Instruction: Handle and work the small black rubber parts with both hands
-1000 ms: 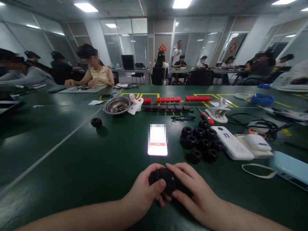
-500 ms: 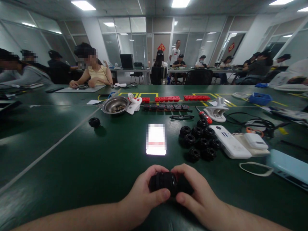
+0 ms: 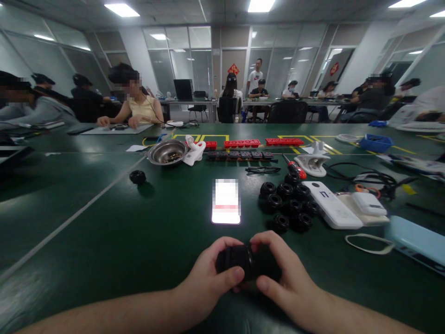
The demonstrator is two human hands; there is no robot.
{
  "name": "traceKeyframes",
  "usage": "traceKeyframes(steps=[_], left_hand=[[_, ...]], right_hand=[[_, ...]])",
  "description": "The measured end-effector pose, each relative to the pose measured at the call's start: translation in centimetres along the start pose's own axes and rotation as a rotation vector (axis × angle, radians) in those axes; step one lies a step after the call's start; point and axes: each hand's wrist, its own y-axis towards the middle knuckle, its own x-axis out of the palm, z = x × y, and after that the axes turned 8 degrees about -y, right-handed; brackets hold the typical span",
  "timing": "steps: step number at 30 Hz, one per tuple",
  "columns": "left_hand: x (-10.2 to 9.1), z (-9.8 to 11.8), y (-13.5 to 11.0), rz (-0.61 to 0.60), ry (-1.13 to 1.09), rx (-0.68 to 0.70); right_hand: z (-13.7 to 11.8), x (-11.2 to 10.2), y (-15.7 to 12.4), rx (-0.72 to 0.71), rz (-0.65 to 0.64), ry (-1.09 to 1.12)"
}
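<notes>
Low in the middle, my left hand (image 3: 212, 271) is closed round a black cylindrical part (image 3: 234, 262) with a glossy ring at its right end. My right hand (image 3: 285, 273) curves about that ringed end, thumb and fingers apart. Its index fingertip is very near the upper right edge, and contact there is hard to judge. Several black ringed parts (image 3: 285, 190) with central holes lie grouped on the green table (image 3: 139, 241), to the right of a lit phone (image 3: 225, 218). One more black part (image 3: 138, 176) sits alone at the left.
Farther back are a metal bowl (image 3: 167, 153) with small brassy pieces, a white stand (image 3: 194, 150), red trays (image 3: 242, 143), a black strip (image 3: 239, 156) and a screwdriver (image 3: 299, 171). At right lie a white power bank (image 3: 332, 206), a light-blue case (image 3: 417, 241) and cables. People sit beyond.
My right thumb and index finger have moved slightly up and apart, away from the black part's ringed end. My left hand keeps the part in nearly the same place.
</notes>
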Motion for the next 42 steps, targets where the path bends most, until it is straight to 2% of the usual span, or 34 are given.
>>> traceKeyframes(steps=[3, 7, 9, 14, 18, 20, 25, 32, 34, 39, 42], left_hand=[[-0.16, 0.02, -0.03, -0.015, 0.021, -0.015], [-0.55, -0.31, 0.14, -0.013, 0.024, 0.004], [-0.58, -0.4, 0.23, -0.003, 0.014, 0.011], [-0.21, -0.16, 0.21, 0.006, 0.002, -0.003], [-0.15, -0.14, 0.1, -0.007, 0.021, -0.005], [-0.28, -0.29, 0.12, -0.015, 0.027, 0.006], [-0.55, -0.59, 0.22, -0.017, 0.013, 0.001], [-0.33, -0.15, 0.07, -0.034, 0.011, -0.013], [-0.36, -0.19, 0.13, -0.042, 0.02, -0.013], [-0.57, -0.62, 0.37, -0.03, -0.024, -0.025], [-0.58, -0.59, 0.25, -0.048, -0.026, -0.015]], right_hand=[[-0.08, -0.06, 0.35, -0.012, -0.032, -0.034], [-0.25, -0.29, 0.47, -0.18, -0.029, -0.054], [-0.28, -0.33, 0.38, -0.214, -0.029, -0.053], [-0.15, -0.15, 0.14, -0.058, 0.018, 0.029], [-0.22, -0.16, 0.18, 0.027, -0.076, 0.006], [-0.32, -0.25, 0.25, -0.011, -0.083, -0.012], [-0.21, -0.35, 0.23, -0.233, -0.049, -0.041], [0.07, -0.24, 0.32, -0.059, -0.022, -0.017], [-0.03, -0.32, 0.46, -0.082, -0.048, -0.037], [-0.43, -0.54, 0.24, -0.268, -0.051, -0.084], [-0.59, -0.6, -0.07, -0.274, -0.04, -0.081]])
